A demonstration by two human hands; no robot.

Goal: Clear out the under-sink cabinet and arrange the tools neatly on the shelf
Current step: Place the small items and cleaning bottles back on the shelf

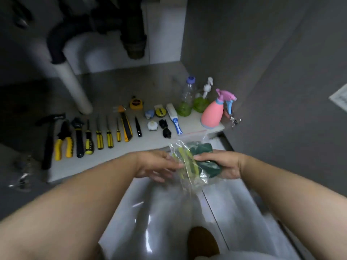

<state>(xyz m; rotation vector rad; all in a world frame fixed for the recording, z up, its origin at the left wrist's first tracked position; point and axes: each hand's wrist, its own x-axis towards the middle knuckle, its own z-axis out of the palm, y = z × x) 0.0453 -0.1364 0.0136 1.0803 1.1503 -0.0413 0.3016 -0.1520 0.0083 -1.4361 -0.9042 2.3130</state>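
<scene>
**Tools in a row, a bag of scourers in hand**

We see the white shelf (112,160) lined with tools lying side by side, handles toward us. From the left they are a black hammer (49,139), yellow-handled pliers (63,142), a black wrench (79,136), four yellow-and-black screwdrivers (99,139) and a yellow utility knife (126,126). A yellow tape measure (136,104) sits just behind the knife. Further right a white-and-blue brush (174,119) lies flat. A clear bottle (186,98), a green pump bottle (202,100) and a pink spray bottle (212,113) stand upright at the right end. Nearer us, our right hand (223,164) grips a crumpled clear bag (193,162) of green scouring pads, and our left hand (155,166) touches its side.
</scene>
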